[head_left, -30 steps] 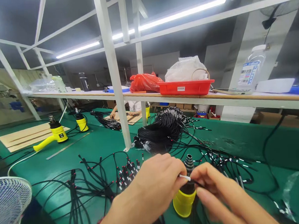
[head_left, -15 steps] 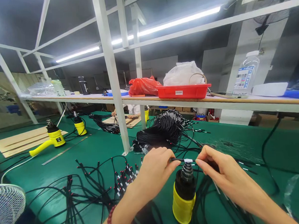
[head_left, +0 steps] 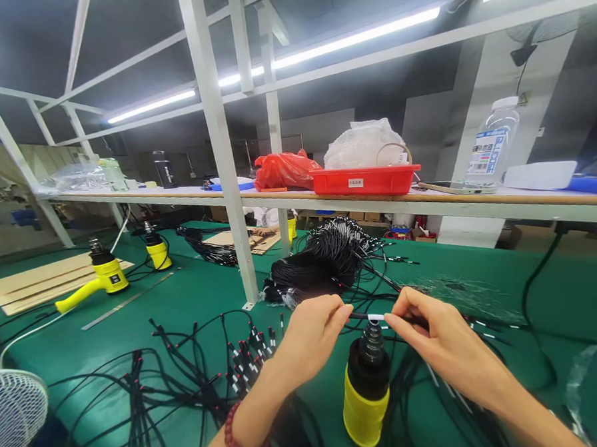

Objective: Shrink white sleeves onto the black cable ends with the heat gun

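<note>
My left hand (head_left: pixel 312 336) and my right hand (head_left: pixel 437 329) each pinch a thin black cable (head_left: pixel 358 316) between thumb and fingers. A short white sleeve (head_left: pixel 376 317) sits on the cable between my hands. The cable runs level just above the ribbed black nozzle (head_left: pixel 372 340) of an upright yellow-and-black heat gun (head_left: pixel 366 397). The sleeve looks very close to the nozzle, but I cannot tell whether they touch. A bead bracelet (head_left: pixel 244 436) circles my left wrist.
Loose cables (head_left: pixel 187 383) and a black cable bundle (head_left: pixel 315 266) lie on the green work mat (head_left: pixel 557 290). Further yellow heat guns (head_left: pixel 108 277) stand beyond them, with a fan (head_left: pixel 13 415) at lower left. A white post (head_left: pixel 226 187) supports a shelf holding a red tray (head_left: pixel 365 181).
My hands have moved apart from their close grip, and the sleeved cable has gone from tilted to level above the nozzle. The view has tilted up slightly.
</note>
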A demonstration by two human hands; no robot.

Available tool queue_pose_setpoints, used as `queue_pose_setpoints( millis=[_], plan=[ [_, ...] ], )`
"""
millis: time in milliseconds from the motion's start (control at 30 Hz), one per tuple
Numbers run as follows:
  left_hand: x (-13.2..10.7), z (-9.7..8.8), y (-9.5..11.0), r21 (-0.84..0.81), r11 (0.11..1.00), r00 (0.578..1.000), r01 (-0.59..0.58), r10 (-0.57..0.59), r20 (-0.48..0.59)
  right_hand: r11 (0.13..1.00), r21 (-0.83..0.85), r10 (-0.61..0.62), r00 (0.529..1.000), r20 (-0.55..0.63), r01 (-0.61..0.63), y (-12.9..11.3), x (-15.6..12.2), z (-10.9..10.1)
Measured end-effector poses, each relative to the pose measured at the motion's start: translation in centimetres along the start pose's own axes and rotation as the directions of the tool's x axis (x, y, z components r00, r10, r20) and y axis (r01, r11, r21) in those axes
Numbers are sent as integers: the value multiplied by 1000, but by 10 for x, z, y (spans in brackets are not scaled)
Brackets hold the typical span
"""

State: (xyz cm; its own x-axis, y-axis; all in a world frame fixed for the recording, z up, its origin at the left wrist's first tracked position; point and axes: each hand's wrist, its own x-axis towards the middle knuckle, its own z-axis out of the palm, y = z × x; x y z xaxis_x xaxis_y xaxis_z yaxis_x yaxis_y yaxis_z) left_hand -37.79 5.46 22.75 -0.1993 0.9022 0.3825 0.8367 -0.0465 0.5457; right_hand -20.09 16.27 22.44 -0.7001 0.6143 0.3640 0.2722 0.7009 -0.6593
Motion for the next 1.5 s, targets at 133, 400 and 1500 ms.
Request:
queue_pose_setpoints(
  millis=[133,400,1500],
  plan=[
    [1,4,-2,-42,999,1000,18,-18,-3,1000,-15,1,1000,23,-1,3,2,0],
    [2,8,-2,-79,996,999,40,-42,-25,999,-44,22,999,31,-21,6,3,0],
    [4,7,-3,-104,992,997,71,-69,24,998,-64,-14,995,96,20,2,2,-12]
  ],
)
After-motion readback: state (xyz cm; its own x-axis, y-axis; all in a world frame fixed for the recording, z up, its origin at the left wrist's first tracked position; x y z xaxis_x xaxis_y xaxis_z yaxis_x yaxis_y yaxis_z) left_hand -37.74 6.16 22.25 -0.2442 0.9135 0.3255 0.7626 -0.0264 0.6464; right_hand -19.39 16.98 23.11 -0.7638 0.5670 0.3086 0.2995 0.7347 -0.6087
